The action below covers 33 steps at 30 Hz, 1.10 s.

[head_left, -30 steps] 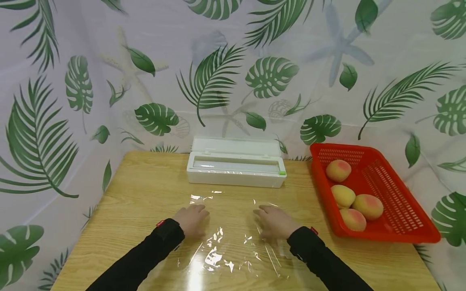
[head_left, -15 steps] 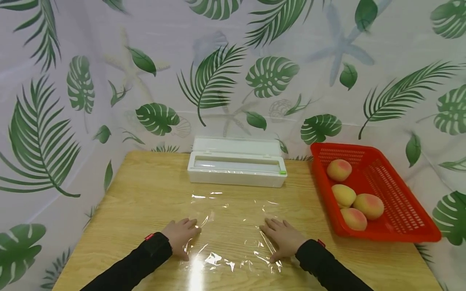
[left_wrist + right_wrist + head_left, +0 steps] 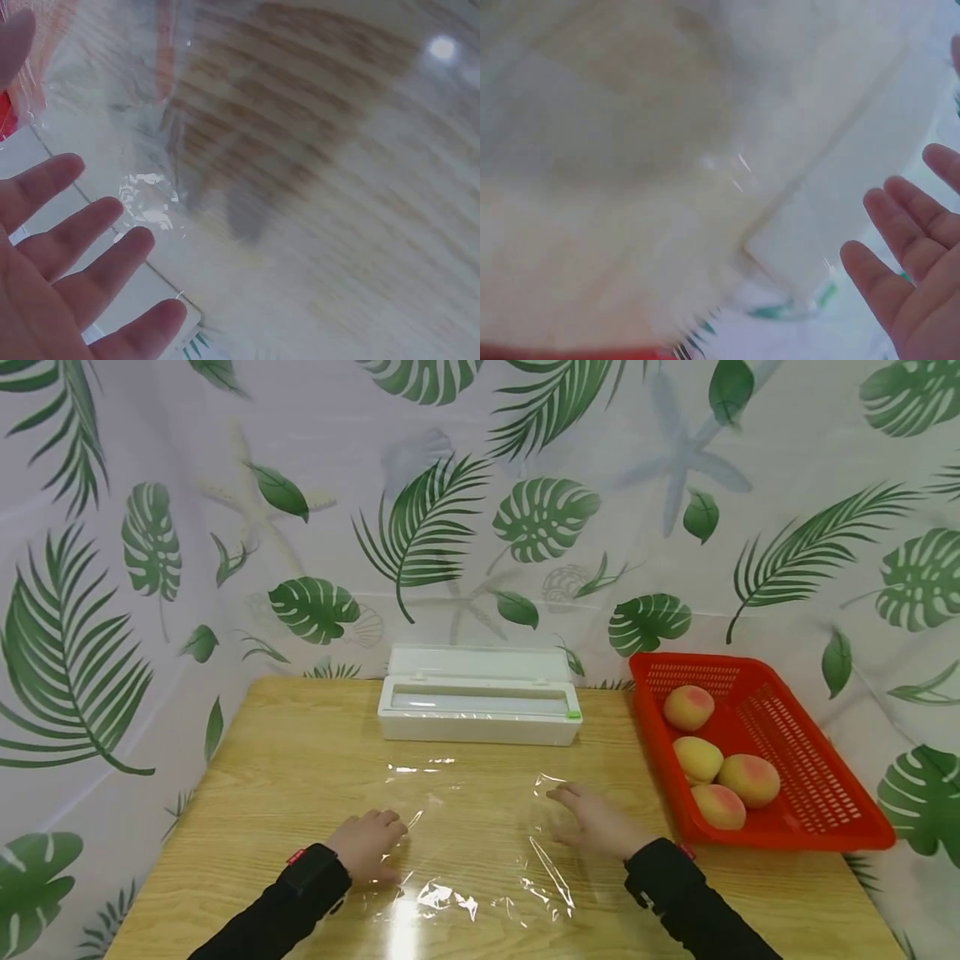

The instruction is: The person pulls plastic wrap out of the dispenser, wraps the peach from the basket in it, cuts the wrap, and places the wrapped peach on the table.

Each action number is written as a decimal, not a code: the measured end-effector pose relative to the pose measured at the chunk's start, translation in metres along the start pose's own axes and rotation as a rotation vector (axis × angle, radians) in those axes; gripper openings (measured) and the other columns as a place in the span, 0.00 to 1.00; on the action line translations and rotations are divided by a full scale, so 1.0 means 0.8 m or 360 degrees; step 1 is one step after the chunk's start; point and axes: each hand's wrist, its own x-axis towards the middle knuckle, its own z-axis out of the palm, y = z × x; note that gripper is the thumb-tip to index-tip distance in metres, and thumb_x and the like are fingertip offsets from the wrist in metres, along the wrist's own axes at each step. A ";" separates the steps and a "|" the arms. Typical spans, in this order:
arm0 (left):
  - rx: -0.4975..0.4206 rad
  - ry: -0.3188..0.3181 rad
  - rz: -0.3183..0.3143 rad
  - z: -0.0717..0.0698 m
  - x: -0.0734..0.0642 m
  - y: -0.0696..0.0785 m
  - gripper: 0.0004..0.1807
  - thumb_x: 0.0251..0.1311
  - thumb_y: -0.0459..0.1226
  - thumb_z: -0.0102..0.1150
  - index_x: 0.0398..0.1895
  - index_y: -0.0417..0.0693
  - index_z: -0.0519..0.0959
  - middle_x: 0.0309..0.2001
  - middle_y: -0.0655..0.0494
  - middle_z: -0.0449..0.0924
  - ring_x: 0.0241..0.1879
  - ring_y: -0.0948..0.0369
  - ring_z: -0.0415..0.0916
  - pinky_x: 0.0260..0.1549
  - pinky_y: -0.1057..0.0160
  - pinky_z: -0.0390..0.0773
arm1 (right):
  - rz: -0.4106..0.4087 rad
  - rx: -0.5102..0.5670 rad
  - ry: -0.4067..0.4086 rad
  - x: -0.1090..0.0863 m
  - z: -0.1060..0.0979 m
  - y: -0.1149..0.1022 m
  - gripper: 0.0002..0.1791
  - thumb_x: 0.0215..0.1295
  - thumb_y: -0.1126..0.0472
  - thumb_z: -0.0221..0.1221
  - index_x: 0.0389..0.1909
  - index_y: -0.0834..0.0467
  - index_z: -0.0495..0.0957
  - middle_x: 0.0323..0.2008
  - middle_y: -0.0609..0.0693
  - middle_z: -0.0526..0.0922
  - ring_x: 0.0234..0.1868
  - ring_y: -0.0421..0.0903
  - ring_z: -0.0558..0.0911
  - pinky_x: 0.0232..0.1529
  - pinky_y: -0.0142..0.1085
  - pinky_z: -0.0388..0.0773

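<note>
A sheet of clear plastic wrap [image 3: 465,843] lies spread on the wooden table, showing mostly as glints and creases. My left hand [image 3: 367,847] is at its left edge, fingers relaxed and spread; the left wrist view shows the fingers [image 3: 112,259] apart with nothing between them. On the other side, my right hand [image 3: 600,827] is over the right edge of the wrap with its fingers loosely extended. Straight fingers [image 3: 907,247] also show in the right wrist view, holding nothing. Behind the wrap stands a white plastic wrap dispenser box [image 3: 480,729] with its lid raised.
A red basket [image 3: 832,839] with several peaches [image 3: 750,781] stands at the table's right side. The wooden table [image 3: 300,735] backs against a leaf-patterned curtain [image 3: 450,510], which also runs along its left side.
Both hands first moved outward and toward the near side, spreading over the wrap's edges. Since then my right hand has shifted right and away from me, while the left has barely moved.
</note>
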 end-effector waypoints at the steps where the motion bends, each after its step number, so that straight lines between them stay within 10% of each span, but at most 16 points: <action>1: 0.0001 0.0008 0.0002 0.001 0.000 0.001 0.31 0.37 0.53 0.67 0.45 0.46 0.74 0.46 0.49 0.71 0.45 0.50 0.69 0.35 0.50 0.72 | 0.0025 0.0025 0.0020 0.002 -0.009 0.001 0.31 0.48 0.57 0.65 0.52 0.65 0.68 0.48 0.62 0.71 0.48 0.57 0.72 0.46 0.49 0.69; 20: 0.0016 0.0048 0.0033 0.013 0.001 -0.003 0.21 0.34 0.47 0.69 0.31 0.45 0.77 0.40 0.52 0.72 0.37 0.54 0.71 0.27 0.55 0.74 | 0.0402 -0.0135 0.0251 0.012 -0.174 0.076 0.26 0.53 0.58 0.62 0.50 0.68 0.70 0.45 0.64 0.74 0.45 0.59 0.71 0.47 0.51 0.67; 33: 0.0031 0.0162 0.0095 0.021 0.003 -0.010 0.19 0.34 0.45 0.69 0.30 0.46 0.76 0.34 0.54 0.70 0.32 0.57 0.68 0.21 0.59 0.71 | 0.0705 -0.0020 0.0377 -0.015 -0.215 0.172 0.36 0.59 0.44 0.53 0.53 0.74 0.63 0.49 0.71 0.68 0.50 0.66 0.65 0.50 0.59 0.58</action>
